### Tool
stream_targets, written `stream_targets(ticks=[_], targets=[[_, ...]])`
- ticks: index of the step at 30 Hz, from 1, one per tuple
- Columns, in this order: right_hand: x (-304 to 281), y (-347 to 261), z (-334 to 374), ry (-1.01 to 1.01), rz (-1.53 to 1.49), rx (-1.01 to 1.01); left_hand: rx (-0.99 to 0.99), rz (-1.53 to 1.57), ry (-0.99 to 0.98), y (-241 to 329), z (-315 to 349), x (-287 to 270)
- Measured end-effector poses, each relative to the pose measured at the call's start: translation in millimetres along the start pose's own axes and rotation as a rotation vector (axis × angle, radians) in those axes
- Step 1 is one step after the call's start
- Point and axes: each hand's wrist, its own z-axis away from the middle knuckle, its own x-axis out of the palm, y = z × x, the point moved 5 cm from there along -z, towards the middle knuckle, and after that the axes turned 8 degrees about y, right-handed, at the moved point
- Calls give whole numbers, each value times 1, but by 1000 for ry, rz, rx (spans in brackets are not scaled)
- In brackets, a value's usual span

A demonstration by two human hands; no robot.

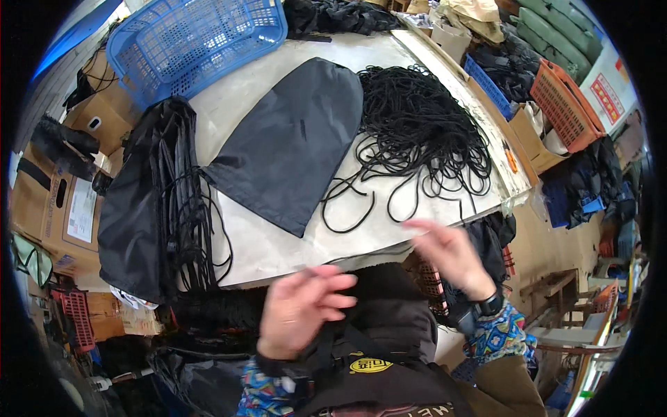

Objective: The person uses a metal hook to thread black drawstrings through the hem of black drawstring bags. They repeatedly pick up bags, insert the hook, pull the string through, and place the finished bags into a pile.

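Note:
My left hand (300, 311) hovers in front of the table's near edge, fingers apart and slightly blurred, with nothing visible in them. To its right, my right hand (453, 258) is near the table edge, smeared by motion. Its fingers stretch toward the loose cord ends, and I make out nothing in them. A black drawstring bag (288, 142) lies flat on the table beyond my hands. Right of it spreads a tangled heap of black cords (427, 118), some loops trailing toward me. A stack of black bags (149, 201) with dangling cords hangs over the table's left edge.
The pale table (253, 243) has a blue plastic basket (198, 45) at its far left. Black fabric (340, 17) lies at the back. An orange-handled tool (511, 161) rests on the right edge. Cardboard boxes (52, 215) stand left; an orange crate (566, 108) stands right.

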Motion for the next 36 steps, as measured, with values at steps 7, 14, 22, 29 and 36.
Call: stream_targets(ticks=[7,14,22,29,36], targets=[[53,-17,19,-435,-187,-35,108,-234,24,-28,-20,25],[70,-3,18,-221,-279,-180,230,-92,-5,-39,-31,30],[54,4,47,-586,93,39,96,226,69,-30,-39,8],[52,14,46,-233,-115,49,114,92,82,-29,-33,5],[54,6,45,-191,140,-95,252,-40,190,-26,-26,14]])
